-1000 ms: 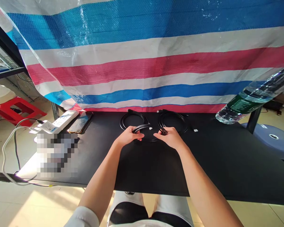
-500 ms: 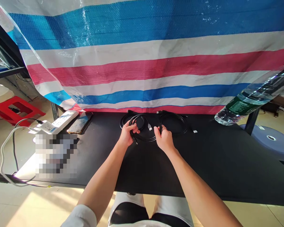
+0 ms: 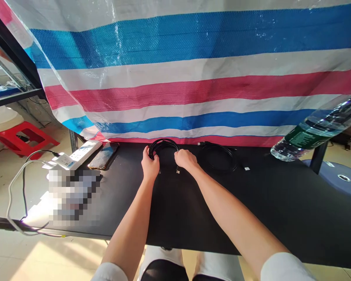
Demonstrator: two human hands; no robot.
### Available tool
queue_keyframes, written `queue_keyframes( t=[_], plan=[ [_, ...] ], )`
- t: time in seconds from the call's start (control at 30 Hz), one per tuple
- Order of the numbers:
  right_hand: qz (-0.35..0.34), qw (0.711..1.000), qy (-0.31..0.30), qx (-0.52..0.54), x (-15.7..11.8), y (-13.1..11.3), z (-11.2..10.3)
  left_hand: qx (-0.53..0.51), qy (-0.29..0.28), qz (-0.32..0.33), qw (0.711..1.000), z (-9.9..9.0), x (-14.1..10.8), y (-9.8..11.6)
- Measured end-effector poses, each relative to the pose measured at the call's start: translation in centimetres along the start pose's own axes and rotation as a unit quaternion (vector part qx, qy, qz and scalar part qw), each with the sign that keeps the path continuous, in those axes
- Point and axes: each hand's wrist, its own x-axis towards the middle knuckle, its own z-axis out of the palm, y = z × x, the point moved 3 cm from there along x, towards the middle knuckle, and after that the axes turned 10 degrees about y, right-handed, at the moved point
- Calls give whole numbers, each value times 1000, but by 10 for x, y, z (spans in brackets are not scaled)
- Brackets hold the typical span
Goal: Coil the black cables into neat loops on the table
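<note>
My left hand (image 3: 150, 162) is closed around the left side of a coiled black cable (image 3: 164, 141). On the coil's right side, my right hand (image 3: 185, 158) grips the same cable, its fingers partly hidden behind the hand. A USB plug (image 3: 178, 170) with a pale metal end hangs below the coil, between my hands. Just to the right, a second coiled black cable (image 3: 218, 146) lies on the black tabletop (image 3: 193, 210), touched by neither hand. A small white piece (image 3: 247, 168) rests beyond it.
At left lie a phone (image 3: 103, 155), a white power strip (image 3: 89, 150) with a plugged-in charger (image 3: 63, 160), and a blurred-out object. A tilted water bottle (image 3: 307, 134) stands at right. Behind the table hangs a striped sheet (image 3: 175, 91). A red stool (image 3: 26, 136) is beyond the left end.
My hands have brought the loose loops together into one tighter coil. My right hand has moved left, off the area beside the second cable. The view has tilted slightly.
</note>
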Motion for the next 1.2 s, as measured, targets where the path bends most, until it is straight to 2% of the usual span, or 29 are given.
queue_keyframes(
  t=[0.07, 0.13, 0.27, 0.43, 0.53, 0.6, 0.67, 0.73, 0.8, 0.93, 1.1, 1.2],
  plan=[
    [6, 1000, -10, -6, 6, -5, 4, 95, -9, 24, 995, -1, -1, 2],
    [13, 1000, -16, -13, 10, -7, 5, 169, -45, 40, 984, 1, -4, 2],
    [16, 999, -10, -27, 13, -3, 1, 266, -88, 75, 957, 6, -10, -1],
    [12, 997, 27, -77, 10, 9, -5, 263, -140, 129, 946, 11, -13, -3],
    [4, 994, 63, -88, 5, 15, -8, 262, -169, 135, 940, 10, -12, 2],
    [-7, 993, 76, -85, 0, 19, -10, 286, -136, 126, 940, 4, -9, 9],
    [-8, 993, 92, -75, -7, 24, -15, 322, -59, 111, 939, -9, -3, 18],
    [-13, 991, 117, -58, -15, 31, -21, 365, 23, 80, 927, -25, 6, 28],
    [-31, 988, 145, -35, -25, 42, -27, 417, 61, 27, 906, -41, 18, 36],
    [-60, 978, 202, 13, -44, 76, -33, 473, 78, -10, 878, -64, 44, 45],
    [-12, 954, 286, 86, -49, 127, -42, 505, 35, -26, 862, -73, 56, 36],
    [41, 943, 308, 121, -43, 146, -52, 494, 57, 29, 867, -69, 50, 37]
  ],
)
